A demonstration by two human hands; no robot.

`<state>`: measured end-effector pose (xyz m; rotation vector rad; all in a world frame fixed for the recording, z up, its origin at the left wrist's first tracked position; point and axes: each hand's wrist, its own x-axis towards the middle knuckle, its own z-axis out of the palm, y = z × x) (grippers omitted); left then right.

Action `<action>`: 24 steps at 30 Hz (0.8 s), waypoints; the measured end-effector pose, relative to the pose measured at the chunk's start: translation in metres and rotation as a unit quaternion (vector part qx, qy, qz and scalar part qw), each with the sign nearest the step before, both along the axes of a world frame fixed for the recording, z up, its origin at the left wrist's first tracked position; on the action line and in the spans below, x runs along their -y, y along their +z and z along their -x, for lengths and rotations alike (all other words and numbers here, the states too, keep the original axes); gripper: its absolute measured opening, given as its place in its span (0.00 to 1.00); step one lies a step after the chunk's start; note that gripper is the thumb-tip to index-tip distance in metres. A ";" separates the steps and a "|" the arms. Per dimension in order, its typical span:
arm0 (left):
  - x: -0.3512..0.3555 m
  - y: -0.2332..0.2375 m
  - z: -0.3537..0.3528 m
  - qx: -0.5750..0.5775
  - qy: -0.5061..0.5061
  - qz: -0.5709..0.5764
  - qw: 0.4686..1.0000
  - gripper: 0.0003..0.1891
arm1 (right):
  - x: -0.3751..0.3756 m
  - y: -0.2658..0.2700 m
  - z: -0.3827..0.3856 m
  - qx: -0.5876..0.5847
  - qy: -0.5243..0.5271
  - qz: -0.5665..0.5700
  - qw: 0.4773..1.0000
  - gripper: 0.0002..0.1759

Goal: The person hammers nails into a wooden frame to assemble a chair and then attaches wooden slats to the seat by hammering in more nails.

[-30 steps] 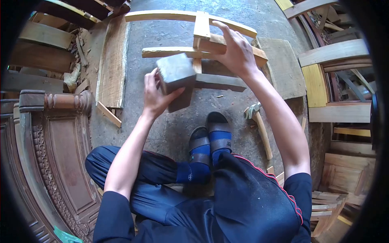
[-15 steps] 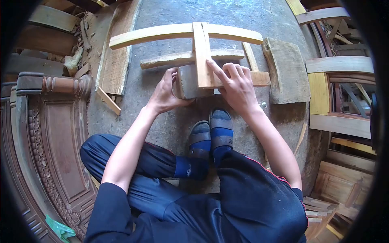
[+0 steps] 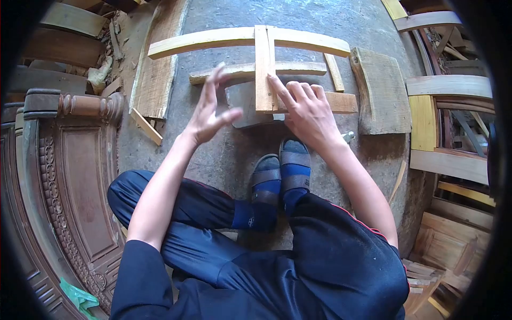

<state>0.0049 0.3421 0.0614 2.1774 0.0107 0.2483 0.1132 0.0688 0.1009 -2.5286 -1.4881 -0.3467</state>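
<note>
A pale wooden frame [image 3: 265, 64] lies ahead of me: a long bar at its far end, a short crosspiece toward me and another bar at the near right. My right hand [image 3: 311, 109] grips its near end, index finger stretched along the crosspiece and the other fingers curled over the near bar. Under the frame's near end sits a greyish block [image 3: 242, 101], partly hidden. My left hand [image 3: 205, 114] is open beside that block, fingers spread and holding nothing. A rough wooden strip [image 3: 298, 68] lies beneath the frame.
Wide planks lie on the concrete floor at the left [image 3: 154, 80] and right [image 3: 384, 90]. A carved brown wooden panel [image 3: 85, 186] stands at the left. Light wooden framework [image 3: 448, 85] lines the right. My sandalled feet [image 3: 280, 170] are close below the block.
My left hand has let go of the grey block and opened, moving slightly left and up. My right hand remains on the wooden frame, which has barely shifted.
</note>
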 end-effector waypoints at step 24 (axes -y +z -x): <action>0.036 0.023 -0.090 -0.068 0.008 0.197 0.978 0.34 | 0.249 -0.173 0.076 -0.260 -0.461 -0.028 0.848 0.29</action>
